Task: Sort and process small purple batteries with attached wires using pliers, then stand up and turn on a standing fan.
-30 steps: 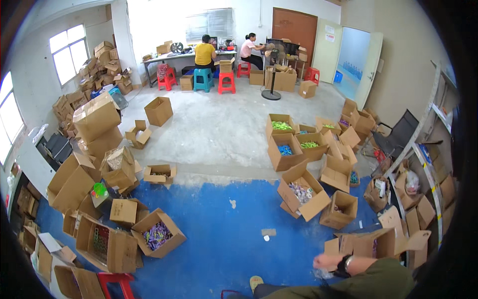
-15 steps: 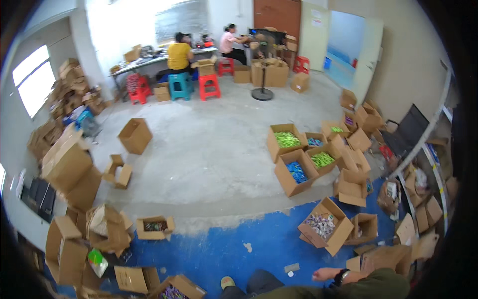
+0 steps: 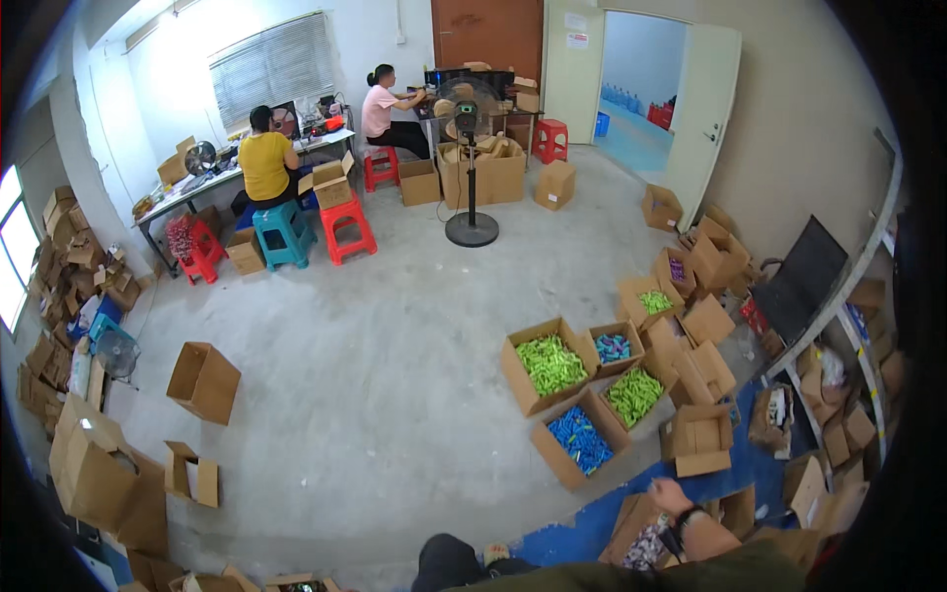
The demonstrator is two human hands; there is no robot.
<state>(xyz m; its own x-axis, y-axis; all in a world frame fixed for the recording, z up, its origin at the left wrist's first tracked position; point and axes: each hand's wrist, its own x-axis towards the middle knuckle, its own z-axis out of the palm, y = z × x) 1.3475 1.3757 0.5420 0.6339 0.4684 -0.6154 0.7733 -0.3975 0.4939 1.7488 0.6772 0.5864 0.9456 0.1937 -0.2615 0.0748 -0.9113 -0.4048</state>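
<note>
My right hand [image 3: 669, 496], with a black band at its wrist, hangs at the lower right. Its fingers look curled in; whatever they may hold is too small to make out. Just below it, partly covered by my arm, stands an open carton with small white and purple pieces [image 3: 646, 548]. Left of and beyond the hand is a carton of blue pieces [image 3: 580, 441]. Cartons of green pieces [image 3: 550, 365] and of mixed blue and purple pieces [image 3: 613, 347] stand farther back. My left hand is out of the picture.
An open brown carton [image 3: 698, 439] stands beyond my hand, near a shelf rack [image 3: 856, 360] along the right wall. A pedestal fan [image 3: 472, 229] stands far ahead. Two people sit at the back tables, near red stools [image 3: 347, 229]. More cartons [image 3: 202, 383] line the left.
My view has tilted up and turned right, so the room slid down and leftward. The cartons of coloured pieces look nearer. My right hand now appears over the carton of white and purple pieces.
</note>
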